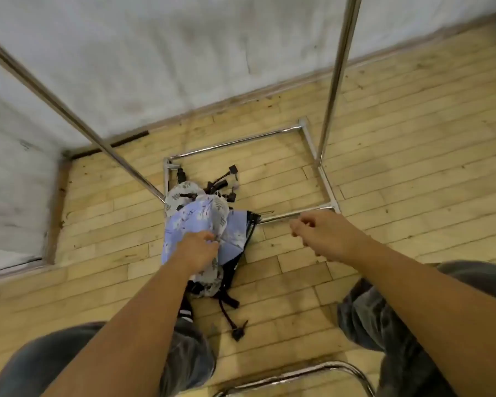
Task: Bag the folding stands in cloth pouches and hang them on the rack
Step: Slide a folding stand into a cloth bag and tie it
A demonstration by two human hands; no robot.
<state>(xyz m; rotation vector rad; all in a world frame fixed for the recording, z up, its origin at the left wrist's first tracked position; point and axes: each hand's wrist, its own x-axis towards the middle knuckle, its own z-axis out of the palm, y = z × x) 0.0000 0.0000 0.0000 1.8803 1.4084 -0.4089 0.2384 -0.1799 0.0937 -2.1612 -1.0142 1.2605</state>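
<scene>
Below, a pale wood-strip floor [384,144] fills the head camera's view, its boards scuffed and speckled with dark marks, meeting a grey-white wall [155,53] along a brown baseboard [241,96] that runs from nine o'clock up toward two o'clock. A chrome rack [235,143] stands on the floor near the wall, its rectangular base frame lying flat at centre while two shiny uprights rise toward the lens at ten and one o'clock. Heaped at the frame's seven o'clock corner, a pile of cloth pouches [204,222], lilac and white with a flower print, lies over black folding stands [226,179] whose legs and straps stick out at twelve and six o'clock. The person's left hand [198,250] presses down on the top lilac pouch, fingers curled and pinching the fabric. The right hand [324,233] hovers at three o'clock of the pile, just over the frame's near bar, fingers drawn narrow into a loose pinch; whether anything is between them cannot be told. Grey trouser knees [189,359] flank both bare forearms, and a curved chrome tube [312,371] crosses the bottom edge at six o'clock.
</scene>
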